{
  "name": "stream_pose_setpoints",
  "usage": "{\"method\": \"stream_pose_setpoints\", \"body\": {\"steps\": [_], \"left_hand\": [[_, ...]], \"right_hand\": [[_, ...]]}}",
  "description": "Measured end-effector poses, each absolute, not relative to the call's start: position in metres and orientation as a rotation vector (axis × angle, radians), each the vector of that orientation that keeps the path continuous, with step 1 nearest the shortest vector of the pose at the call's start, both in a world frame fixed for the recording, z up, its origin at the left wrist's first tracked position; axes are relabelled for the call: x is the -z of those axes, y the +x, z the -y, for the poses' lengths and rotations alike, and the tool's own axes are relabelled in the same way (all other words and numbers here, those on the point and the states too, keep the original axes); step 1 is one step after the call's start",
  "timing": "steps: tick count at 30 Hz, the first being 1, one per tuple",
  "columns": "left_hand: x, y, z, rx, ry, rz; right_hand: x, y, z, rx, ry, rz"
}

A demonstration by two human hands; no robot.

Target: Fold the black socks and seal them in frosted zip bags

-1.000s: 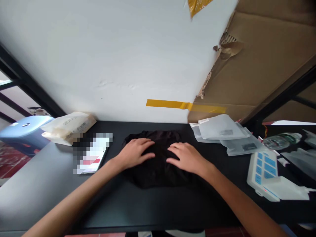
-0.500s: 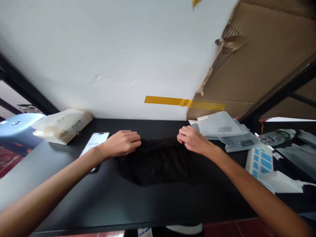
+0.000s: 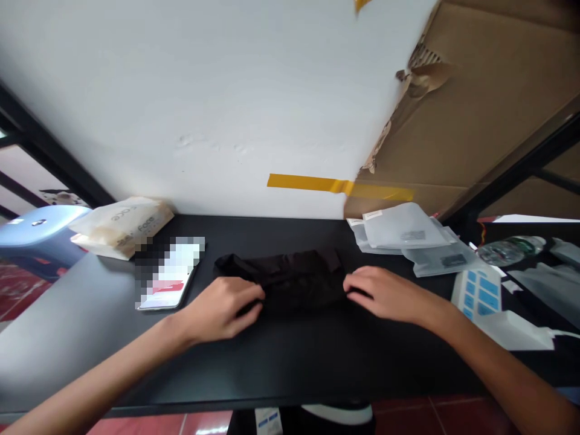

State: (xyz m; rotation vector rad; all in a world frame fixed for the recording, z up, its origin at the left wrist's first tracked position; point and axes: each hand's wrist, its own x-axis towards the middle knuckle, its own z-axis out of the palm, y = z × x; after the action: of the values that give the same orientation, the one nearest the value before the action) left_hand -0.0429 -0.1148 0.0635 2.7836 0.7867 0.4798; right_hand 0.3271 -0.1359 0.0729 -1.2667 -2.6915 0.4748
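Note:
A black cloth (image 3: 299, 281), folded into a wide, low bundle, lies across the middle of the black table. Its exact kind cannot be told, since its folds blend into the dark surface. My left hand (image 3: 233, 305) pinches the near left part of the cloth between thumb and fingers. At the right edge, the curled fingers of my right hand (image 3: 376, 290) grip the cloth too. A loose corner of the fabric sticks out to the left, beyond my left hand.
Left of the cloth lies a phone (image 3: 174, 278), partly pixelated, with a paper bag (image 3: 122, 226) behind it. Frosted plastic bags (image 3: 403, 226), a blue-and-white box (image 3: 478, 293) and a clear bottle (image 3: 512, 249) are on the right. A blue stool (image 3: 45, 223) stands beyond the table's left end.
Both hands have come nearer to me, from the cloth's far edge to its near side. The cloth's near edge has been folded away from me, making the bundle narrower.

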Motion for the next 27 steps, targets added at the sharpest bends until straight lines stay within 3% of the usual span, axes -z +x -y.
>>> {"method": "stream_pose_setpoints", "body": {"steps": [5, 9, 11, 15, 21, 27], "left_hand": [[-0.073, -0.041, 0.064, -0.356, 2.765, -1.316], [-0.065, -0.039, 0.047, 0.054, 2.811, -1.539], [-0.061, -0.042, 0.051, 0.047, 2.804, -1.629], [-0.059, -0.064, 0.061, -0.001, 2.638, -1.918], [-0.070, -0.086, 0.050, 0.002, 2.194, -1.678], [-0.107, -0.045, 0.038, -0.470, 1.568, -1.160]], "right_hand": [[-0.098, 0.317, 0.064, -0.445, -1.440, 2.445], [-0.085, 0.273, 0.039, -0.021, -1.628, 2.513], [-0.072, 0.239, 0.049, 0.146, -1.522, 2.479], [-0.037, 0.181, 0.082, -0.026, -1.074, 2.552], [0.007, 0.165, 0.092, -0.233, -1.241, 2.552], [0.001, 0.169, 0.096, -0.252, -1.282, 2.481]]}}
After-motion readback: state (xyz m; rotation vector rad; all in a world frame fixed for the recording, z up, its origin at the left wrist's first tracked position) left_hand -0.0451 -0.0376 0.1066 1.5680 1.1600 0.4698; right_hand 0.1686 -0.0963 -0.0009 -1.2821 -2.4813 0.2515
